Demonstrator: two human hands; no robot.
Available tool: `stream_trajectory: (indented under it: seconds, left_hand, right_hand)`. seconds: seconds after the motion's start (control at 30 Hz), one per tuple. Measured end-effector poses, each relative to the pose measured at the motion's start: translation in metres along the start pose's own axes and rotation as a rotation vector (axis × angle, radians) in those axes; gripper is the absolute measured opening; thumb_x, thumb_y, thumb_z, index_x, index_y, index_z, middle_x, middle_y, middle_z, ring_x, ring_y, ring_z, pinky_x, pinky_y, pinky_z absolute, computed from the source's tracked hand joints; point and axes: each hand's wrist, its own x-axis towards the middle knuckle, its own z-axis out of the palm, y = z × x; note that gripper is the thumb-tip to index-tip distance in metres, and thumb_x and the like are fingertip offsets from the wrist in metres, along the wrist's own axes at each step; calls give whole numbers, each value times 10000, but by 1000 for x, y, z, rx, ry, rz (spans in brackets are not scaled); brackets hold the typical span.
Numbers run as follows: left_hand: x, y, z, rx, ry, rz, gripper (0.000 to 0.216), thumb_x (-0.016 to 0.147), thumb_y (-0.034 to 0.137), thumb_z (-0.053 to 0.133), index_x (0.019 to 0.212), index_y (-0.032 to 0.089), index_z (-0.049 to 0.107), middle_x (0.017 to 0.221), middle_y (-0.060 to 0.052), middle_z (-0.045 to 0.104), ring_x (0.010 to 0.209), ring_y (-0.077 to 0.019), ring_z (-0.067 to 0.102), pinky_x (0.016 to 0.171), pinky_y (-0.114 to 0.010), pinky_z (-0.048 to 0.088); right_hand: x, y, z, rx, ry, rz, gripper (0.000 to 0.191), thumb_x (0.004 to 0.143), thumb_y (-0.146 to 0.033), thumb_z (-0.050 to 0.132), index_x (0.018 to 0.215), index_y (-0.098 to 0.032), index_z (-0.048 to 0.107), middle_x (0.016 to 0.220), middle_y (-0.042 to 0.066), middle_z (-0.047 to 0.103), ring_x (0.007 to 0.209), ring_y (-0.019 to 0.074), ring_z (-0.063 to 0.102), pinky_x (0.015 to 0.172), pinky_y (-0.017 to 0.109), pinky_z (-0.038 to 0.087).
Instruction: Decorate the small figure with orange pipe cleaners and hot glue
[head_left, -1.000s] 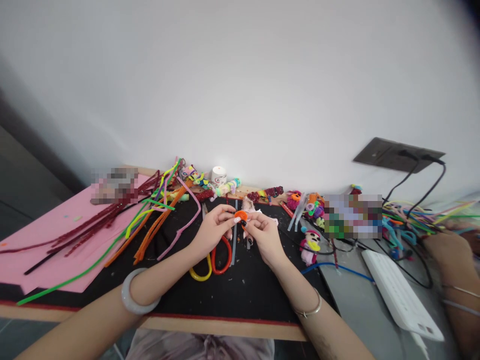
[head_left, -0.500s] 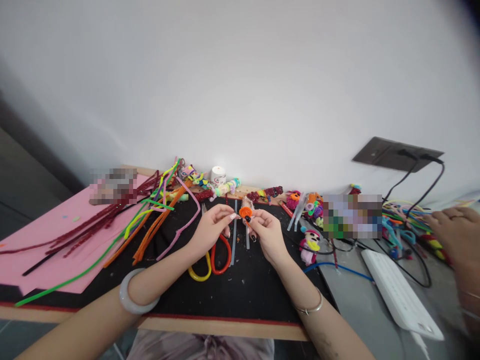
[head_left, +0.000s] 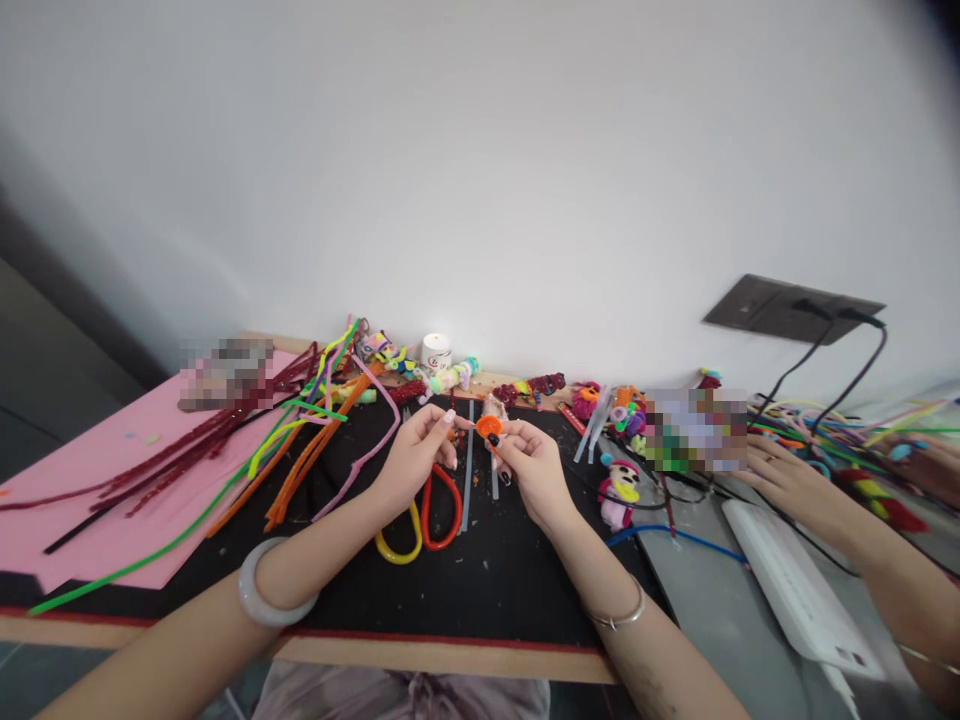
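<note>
A small round orange piece (head_left: 488, 427), seemingly coiled pipe cleaner, is pinched between the thumb and fingers of my right hand (head_left: 531, 468) above the black mat (head_left: 517, 580). My left hand (head_left: 424, 450) is just left of it, thumb and fingers drawn together; whatever lies between the tips is too small to make out. Below my left hand lie scissors (head_left: 442, 508) with one red and one yellow handle loop, blades partly hidden. Clear glue sticks (head_left: 469, 480) rest on the mat between my hands.
Loose pipe cleaners (head_left: 281, 440) lie over a pink sheet (head_left: 67, 480) at left. Finished figures, one a pink doll (head_left: 619, 492), line the back and right. A white power strip (head_left: 799, 585) and cables lie at right, where a co-worker's hand (head_left: 780, 475) reaches in.
The co-worker's hand has moved left toward the blurred patch, and another hand shows at the far right. My right hand still holds the orange piece, with my hands barely shifted.
</note>
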Motion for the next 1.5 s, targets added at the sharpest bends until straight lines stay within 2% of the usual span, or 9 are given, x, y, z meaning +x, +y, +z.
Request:
stream_trajectory:
  seconds: [0.1,0.17,0.47,0.8,0.9,1.0,1.17,1.5]
  left_hand:
    - [1,-2,-1,-88,-5,-1,245,827,401,512,767,163,503,936,-36,660,449,-33,492,458,-172,395]
    - [1,-3,-2,-142,-10,-12,236,832,389,511,770,163,490,976,-44,653,458,-28,494,460,-166,401]
    - [4,-6,-4,-212,47,-36,253,811,389,534,739,152,482,796,-28,653,439,-41,490,439,-176,389]
    - [6,-3,-8,-332,74,-60,301,804,396,533,671,172,383,767,-25,658,440,-47,470,465,-195,384]
    - [7,-3,-8,-349,71,-61,294,809,391,528,664,177,387,625,17,592,483,-69,489,488,-192,393]
    - [7,-2,-7,-355,53,-45,322,801,389,544,630,177,374,512,58,458,489,-73,468,494,-185,385]
    - [6,-3,-7,-369,44,-60,318,785,391,583,645,173,398,480,89,331,421,-48,364,459,-174,354]
    - [8,-6,-9,-226,80,-47,291,715,348,671,620,139,494,579,25,544,483,-47,453,488,-165,386]
  right_hand:
    - [0,0,1,-4,5,1,203,716,-290,663,856,-153,609,521,-36,574,412,61,444,409,181,304]
    - [0,0,1,-14,9,4,204,711,-288,664,851,-152,604,514,-38,572,403,62,438,406,183,301]
    - [0,1,1,-29,17,6,195,704,-277,659,838,-152,594,514,-39,567,399,64,432,401,187,304]
    - [1,3,-1,-40,13,8,193,709,-280,652,841,-152,593,512,-37,574,397,64,432,399,183,296]
    - [1,4,-2,-46,16,9,190,711,-280,651,837,-152,592,512,-35,576,394,64,428,394,182,293]
    - [1,4,-2,-45,18,11,196,701,-288,657,830,-156,592,510,-36,576,395,68,433,391,183,296]
    - [2,4,-3,-42,21,7,202,698,-291,655,831,-154,590,508,-36,570,395,69,433,389,186,299]
    - [2,4,-3,-24,31,1,182,704,-262,653,836,-152,591,517,-37,566,403,61,428,398,178,304]
